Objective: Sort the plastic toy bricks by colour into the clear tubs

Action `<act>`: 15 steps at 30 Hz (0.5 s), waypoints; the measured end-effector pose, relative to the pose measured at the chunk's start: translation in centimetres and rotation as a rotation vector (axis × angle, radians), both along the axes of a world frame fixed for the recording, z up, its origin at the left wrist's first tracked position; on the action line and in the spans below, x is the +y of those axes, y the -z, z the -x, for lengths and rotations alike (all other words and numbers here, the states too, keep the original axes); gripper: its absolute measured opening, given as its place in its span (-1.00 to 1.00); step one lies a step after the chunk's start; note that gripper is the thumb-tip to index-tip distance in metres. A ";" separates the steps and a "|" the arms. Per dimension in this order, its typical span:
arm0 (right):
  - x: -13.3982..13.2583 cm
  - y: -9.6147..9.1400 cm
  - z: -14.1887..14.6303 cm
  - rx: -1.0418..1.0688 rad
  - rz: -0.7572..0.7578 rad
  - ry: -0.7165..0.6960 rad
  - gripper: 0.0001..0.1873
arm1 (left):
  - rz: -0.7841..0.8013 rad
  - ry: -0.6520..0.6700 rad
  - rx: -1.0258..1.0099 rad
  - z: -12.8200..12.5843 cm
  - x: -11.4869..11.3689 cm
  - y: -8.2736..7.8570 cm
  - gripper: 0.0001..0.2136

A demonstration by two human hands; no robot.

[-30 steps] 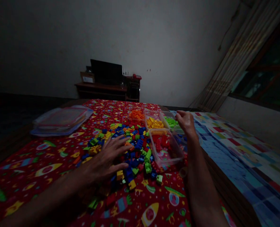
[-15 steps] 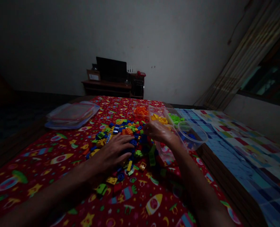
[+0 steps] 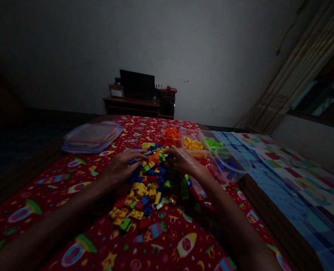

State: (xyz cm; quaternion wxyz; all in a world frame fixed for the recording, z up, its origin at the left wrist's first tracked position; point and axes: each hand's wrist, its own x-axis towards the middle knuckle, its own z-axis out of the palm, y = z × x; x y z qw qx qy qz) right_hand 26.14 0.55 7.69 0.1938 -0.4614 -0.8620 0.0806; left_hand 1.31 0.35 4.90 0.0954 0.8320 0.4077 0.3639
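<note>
A pile of mixed toy building bricks (image 3: pixel 152 169) in yellow, blue, green, red and orange lies on the red patterned cloth (image 3: pixel 99 226). My left hand (image 3: pixel 127 162) is at the pile's left side, fingers apart and reaching over blue bricks. On the opposite side, my right hand (image 3: pixel 181 159) bends its fingers down towards the far right bricks; its fingertips are in shadow and I make out nothing held. Loose yellow bricks (image 3: pixel 121 215) and a green brick (image 3: pixel 125 225) lie at the near edge.
Right of the pile stand clear containers: one with orange bricks (image 3: pixel 171 133), one with yellow bricks (image 3: pixel 192 144), one with green bricks (image 3: pixel 212 143), and a round tub (image 3: pixel 247 165) with blue bricks. A red-brick container (image 3: pixel 221 178) is partly behind my right arm. Stacked lids (image 3: pixel 92 137) lie left.
My left hand has moved left and away from the pile's middle, uncovering yellow, red and blue bricks. My right hand has shifted slightly; its fingers now reach further left over the bricks.
</note>
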 end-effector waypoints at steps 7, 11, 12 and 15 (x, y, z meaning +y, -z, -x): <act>0.9 0.0 0.5 0.282 0.164 0.010 -0.50 | 0.014 -0.112 0.047 0.2 0.8 0.7 -0.52; 2.0 0.8 -0.2 0.370 0.207 -0.041 -0.51 | 0.101 -0.078 0.079 0.1 1.0 1.5 -0.46; 2.1 0.9 -0.4 0.367 0.206 -0.049 -0.53 | 0.116 -0.079 0.085 0.1 1.0 1.6 -0.47; 2.2 0.9 -0.9 0.330 0.187 -0.033 -0.62 | 0.136 -0.087 0.103 0.3 1.0 1.4 -0.49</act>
